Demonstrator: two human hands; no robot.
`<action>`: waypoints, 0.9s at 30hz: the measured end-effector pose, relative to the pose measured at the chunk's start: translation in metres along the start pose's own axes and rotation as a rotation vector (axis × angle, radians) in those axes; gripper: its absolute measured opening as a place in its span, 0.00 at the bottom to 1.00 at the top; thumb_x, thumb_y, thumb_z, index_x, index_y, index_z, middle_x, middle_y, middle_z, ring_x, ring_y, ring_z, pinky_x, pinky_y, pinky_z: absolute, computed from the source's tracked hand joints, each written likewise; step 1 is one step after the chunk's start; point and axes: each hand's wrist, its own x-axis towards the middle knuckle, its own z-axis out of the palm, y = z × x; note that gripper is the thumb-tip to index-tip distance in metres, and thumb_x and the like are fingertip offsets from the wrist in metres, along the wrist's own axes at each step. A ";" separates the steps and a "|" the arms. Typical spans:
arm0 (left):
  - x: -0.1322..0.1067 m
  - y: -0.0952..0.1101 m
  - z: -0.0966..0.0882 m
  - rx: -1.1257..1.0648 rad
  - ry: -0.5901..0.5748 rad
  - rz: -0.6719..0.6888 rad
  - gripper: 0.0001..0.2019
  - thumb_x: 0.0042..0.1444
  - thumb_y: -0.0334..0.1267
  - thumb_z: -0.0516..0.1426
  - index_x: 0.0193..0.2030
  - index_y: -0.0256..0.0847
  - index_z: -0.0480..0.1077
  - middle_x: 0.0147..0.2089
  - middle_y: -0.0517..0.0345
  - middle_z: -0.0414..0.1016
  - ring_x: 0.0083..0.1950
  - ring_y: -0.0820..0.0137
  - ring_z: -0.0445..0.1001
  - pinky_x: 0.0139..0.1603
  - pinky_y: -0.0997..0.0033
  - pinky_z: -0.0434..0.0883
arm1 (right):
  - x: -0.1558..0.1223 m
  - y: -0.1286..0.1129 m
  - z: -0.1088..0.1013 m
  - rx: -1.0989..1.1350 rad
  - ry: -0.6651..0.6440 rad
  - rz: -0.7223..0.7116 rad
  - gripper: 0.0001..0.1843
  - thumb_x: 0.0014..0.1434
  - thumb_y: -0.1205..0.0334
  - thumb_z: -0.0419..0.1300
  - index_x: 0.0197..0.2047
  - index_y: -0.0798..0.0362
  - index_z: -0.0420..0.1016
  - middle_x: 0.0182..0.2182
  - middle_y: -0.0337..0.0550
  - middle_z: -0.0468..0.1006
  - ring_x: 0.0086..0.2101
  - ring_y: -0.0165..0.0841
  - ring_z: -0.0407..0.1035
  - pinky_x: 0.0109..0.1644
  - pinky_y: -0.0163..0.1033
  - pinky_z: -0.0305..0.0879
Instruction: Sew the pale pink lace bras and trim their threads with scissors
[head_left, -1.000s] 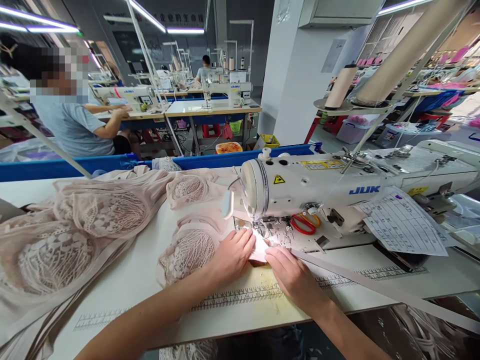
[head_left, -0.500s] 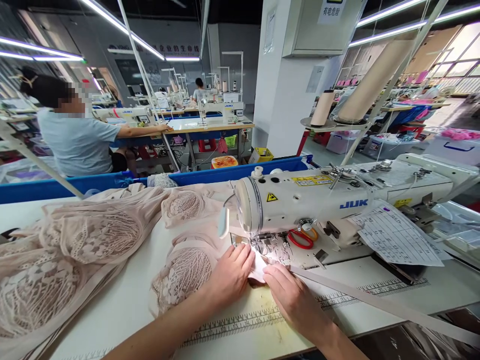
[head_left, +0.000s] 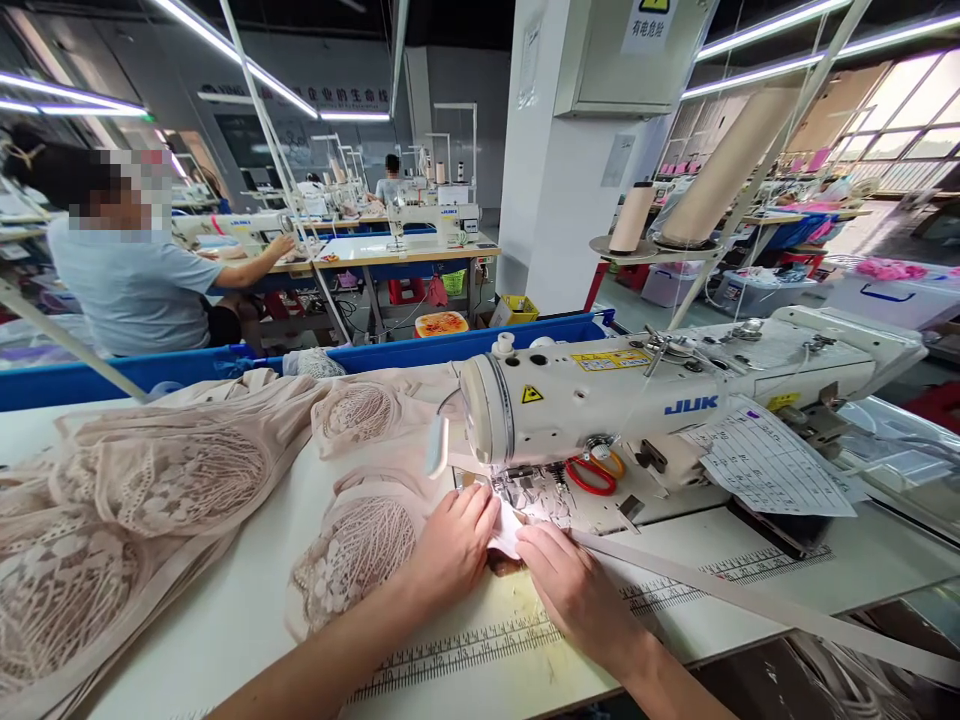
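Observation:
A beige lace bra [head_left: 361, 550] lies partly under the head of a JUKI sewing machine [head_left: 600, 390]. My left hand [head_left: 459, 535] rests over the bra's pale edge just in front of the needle area, fingers close together and pressing the fabric. My right hand [head_left: 566, 575] pinches the near edge of the same pale fabric [head_left: 507, 530], its fingers curled. From beside this hand a long beige elastic band [head_left: 720, 588] runs off to the lower right. The needle point and my left thumb are hidden.
Several beige lace bras [head_left: 180, 470] are heaped at the left. Red-and-orange-handled scissors [head_left: 592, 474] lie under the machine arm. A written paper sheet [head_left: 776, 462] hangs at the right. Thread cones [head_left: 631, 218] stand behind. Beyond the blue trough [head_left: 420, 342], a person [head_left: 127, 270] works.
The whole view has shifted slightly. My hands keep their places on the fabric by the needle. The co-worker's outstretched arm has drawn back toward their machine.

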 end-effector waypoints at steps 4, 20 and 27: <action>0.000 0.000 0.002 -0.008 0.007 -0.011 0.22 0.58 0.29 0.49 0.59 0.24 0.65 0.57 0.34 0.72 0.57 0.49 0.70 0.50 0.54 0.72 | -0.001 0.000 0.000 0.002 -0.021 -0.001 0.19 0.61 0.80 0.43 0.47 0.59 0.71 0.41 0.51 0.75 0.47 0.41 0.70 0.50 0.46 0.74; 0.002 -0.013 -0.001 -0.085 -0.013 -0.011 0.26 0.50 0.27 0.52 0.58 0.27 0.65 0.59 0.34 0.70 0.59 0.50 0.68 0.54 0.50 0.70 | 0.006 0.000 0.007 -0.041 -0.035 -0.016 0.19 0.66 0.77 0.44 0.50 0.61 0.74 0.41 0.52 0.76 0.42 0.39 0.71 0.45 0.44 0.74; 0.005 -0.018 -0.013 -0.216 0.044 0.200 0.08 0.64 0.32 0.50 0.44 0.36 0.70 0.41 0.50 0.75 0.41 0.65 0.71 0.43 0.63 0.71 | 0.021 -0.006 0.013 -0.215 0.064 -0.043 0.16 0.65 0.79 0.48 0.41 0.62 0.77 0.35 0.51 0.77 0.35 0.37 0.70 0.37 0.41 0.70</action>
